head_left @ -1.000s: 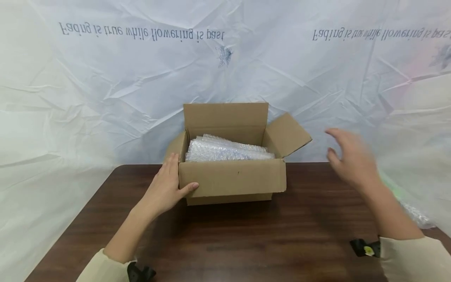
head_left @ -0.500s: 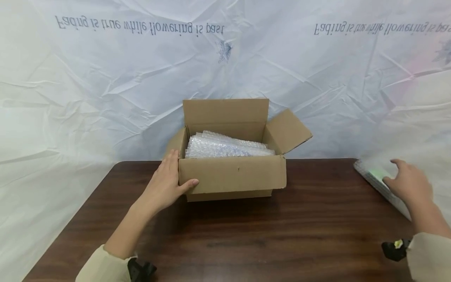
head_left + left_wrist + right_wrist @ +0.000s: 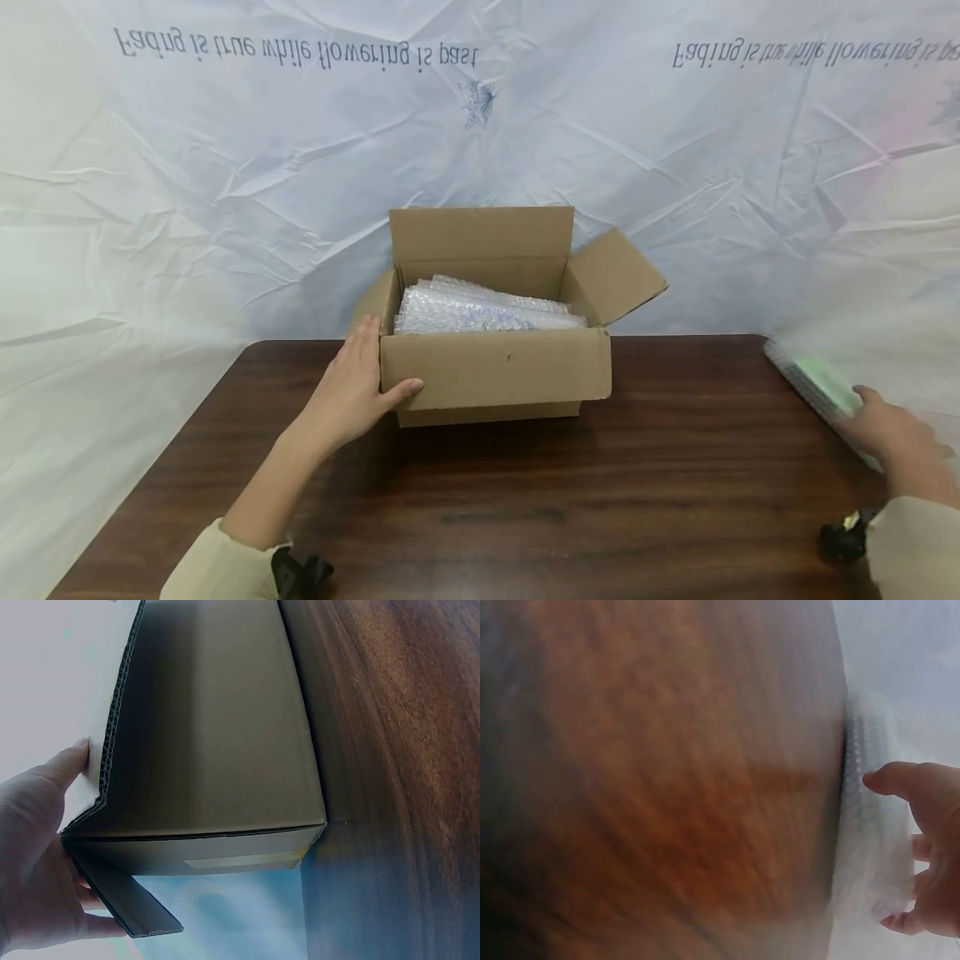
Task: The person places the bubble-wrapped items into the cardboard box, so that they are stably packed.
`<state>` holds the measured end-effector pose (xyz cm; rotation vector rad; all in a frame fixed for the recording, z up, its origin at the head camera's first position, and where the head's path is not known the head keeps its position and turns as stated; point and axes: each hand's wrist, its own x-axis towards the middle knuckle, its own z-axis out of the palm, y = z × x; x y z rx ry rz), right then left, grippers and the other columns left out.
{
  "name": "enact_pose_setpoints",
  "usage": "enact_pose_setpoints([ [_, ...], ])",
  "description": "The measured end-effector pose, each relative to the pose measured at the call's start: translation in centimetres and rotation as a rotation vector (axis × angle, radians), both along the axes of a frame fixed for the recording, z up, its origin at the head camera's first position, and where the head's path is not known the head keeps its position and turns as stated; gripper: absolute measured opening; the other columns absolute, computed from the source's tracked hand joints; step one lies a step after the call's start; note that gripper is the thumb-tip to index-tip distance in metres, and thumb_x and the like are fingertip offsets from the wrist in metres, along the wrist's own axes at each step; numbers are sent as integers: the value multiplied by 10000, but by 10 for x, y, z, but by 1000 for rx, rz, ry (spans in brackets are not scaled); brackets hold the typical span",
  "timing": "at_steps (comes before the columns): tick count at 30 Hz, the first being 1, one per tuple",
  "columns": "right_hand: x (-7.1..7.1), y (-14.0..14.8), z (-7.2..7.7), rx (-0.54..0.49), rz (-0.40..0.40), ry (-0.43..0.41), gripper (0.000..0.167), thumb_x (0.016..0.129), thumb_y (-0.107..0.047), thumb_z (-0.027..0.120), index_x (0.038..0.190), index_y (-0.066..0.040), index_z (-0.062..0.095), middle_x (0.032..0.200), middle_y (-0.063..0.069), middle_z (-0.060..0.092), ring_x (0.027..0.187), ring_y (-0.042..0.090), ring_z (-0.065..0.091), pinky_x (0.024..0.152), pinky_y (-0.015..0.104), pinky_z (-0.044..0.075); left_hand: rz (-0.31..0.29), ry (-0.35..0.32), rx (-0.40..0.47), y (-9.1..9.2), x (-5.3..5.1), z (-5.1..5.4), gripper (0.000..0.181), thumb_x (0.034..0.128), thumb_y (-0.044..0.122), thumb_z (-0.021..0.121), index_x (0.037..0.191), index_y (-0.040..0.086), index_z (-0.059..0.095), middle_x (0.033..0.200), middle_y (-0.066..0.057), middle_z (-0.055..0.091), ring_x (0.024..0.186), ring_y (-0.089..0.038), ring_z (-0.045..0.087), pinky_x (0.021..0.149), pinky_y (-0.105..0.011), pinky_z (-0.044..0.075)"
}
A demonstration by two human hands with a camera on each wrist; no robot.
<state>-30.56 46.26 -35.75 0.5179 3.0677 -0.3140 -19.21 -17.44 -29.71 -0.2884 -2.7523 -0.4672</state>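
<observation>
An open cardboard box [image 3: 495, 371] stands on the table in the head view, holding several clear bubble-wrap packages [image 3: 487, 312]. My left hand [image 3: 348, 396] holds its front left corner, thumb on the front flap and fingers along the left side flap. In the left wrist view, that thumb [image 3: 69, 761] presses the flap's outer face. At the table's right edge lies a bubble-wrapped package [image 3: 821, 379] with a pale green patch. My right hand [image 3: 896, 433] grips its near end. The right wrist view shows the thumb and fingers about the package [image 3: 866, 817], blurred.
The dark wooden table [image 3: 540, 508] has its right edge beside the package. A white printed sheet [image 3: 480, 158] hangs behind and at both sides. The box's right flap [image 3: 618, 275] sticks outward, and its back flap [image 3: 480, 233] stands up.
My right hand has moved from beside the box to the far right and taken hold of the bubble-wrapped package. My left hand has stayed on the box.
</observation>
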Motion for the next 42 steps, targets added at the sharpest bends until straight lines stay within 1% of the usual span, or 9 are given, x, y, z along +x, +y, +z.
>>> enact_pose_setpoints([
  [2, 1, -1, -1, -28, -43, -8, 808, 896, -243, 519, 1420, 55, -19, 1308, 442, 182, 1137, 672, 155, 910, 755, 155, -2, 5, 2, 0, 0, 0, 1016, 856, 569, 539, 1432, -106, 46, 1486, -280, 89, 1368, -387, 83, 1069, -535, 167],
  [7, -2, -2, -3, -48, -64, 25, 798, 888, -233, 541, 1427, 49, 24, 1290, 447, 151, 1135, 690, 107, 888, 772, 160, -2, 4, 5, 0, 0, 0, 1012, 857, 564, 542, 1432, -106, 47, 1484, -284, 90, 1366, -393, 88, 1066, -539, 171],
  [14, -3, -19, 4, -5, 16, 156, 755, 868, -228, 543, 1416, 68, 116, 1246, 451, 178, 1071, 673, 196, 760, 774, 272, -1, -1, 12, 0, 1, 0, 1006, 859, 559, 542, 1433, -103, 49, 1488, -277, 85, 1369, -386, 83, 1070, -533, 168],
  [18, -3, -32, 14, 5, 58, 211, 750, 871, -237, 569, 1415, 62, 149, 1252, 440, 199, 1051, 666, 217, 739, 763, 288, -2, 1, 11, 0, 1, 0, 1002, 861, 558, 540, 1434, -103, 50, 1488, -276, 88, 1368, -388, 86, 1070, -532, 167],
  [24, 2, -44, 28, -42, 193, 296, 766, 900, -357, 567, 1429, 31, 173, 1267, 435, 217, 1039, 677, 197, 703, 733, 272, -3, 1, 13, 0, 1, 0, 1004, 860, 559, 541, 1434, -102, 48, 1488, -276, 90, 1367, -390, 90, 1072, -530, 165],
  [26, 3, -49, 31, -42, 229, 326, 763, 901, -376, 560, 1429, 29, 187, 1270, 434, 228, 1046, 667, 203, 720, 720, 268, -3, 3, 14, 0, 0, 0, 1005, 859, 561, 541, 1435, -101, 48, 1487, -276, 93, 1367, -389, 92, 1070, -532, 168],
  [30, 4, -62, 38, -39, 266, 392, 722, 897, -332, 573, 1415, 35, 230, 1265, 423, 258, 1057, 643, 226, 757, 702, 265, -2, 4, 16, 0, 0, 0, 1007, 858, 564, 540, 1436, -98, 48, 1488, -275, 94, 1367, -387, 92, 1066, -538, 174],
  [35, 7, -77, 47, -26, 278, 461, 681, 880, -258, 602, 1400, 33, 273, 1247, 411, 287, 1044, 619, 261, 760, 684, 273, -2, 13, 14, 0, 0, 0, 1006, 857, 568, 536, 1432, -105, 57, 1483, -282, 105, 1364, -394, 101, 1064, -541, 178],
  [42, 13, -97, 60, -19, 336, 565, 647, 851, -159, 625, 1381, 40, 312, 1221, 414, 319, 1065, 577, 279, 829, 630, 232, -4, 16, 12, 0, 0, -1, 1001, 862, 566, 530, 1430, -108, 57, 1480, -286, 107, 1361, -401, 105, 1064, -544, 174],
])
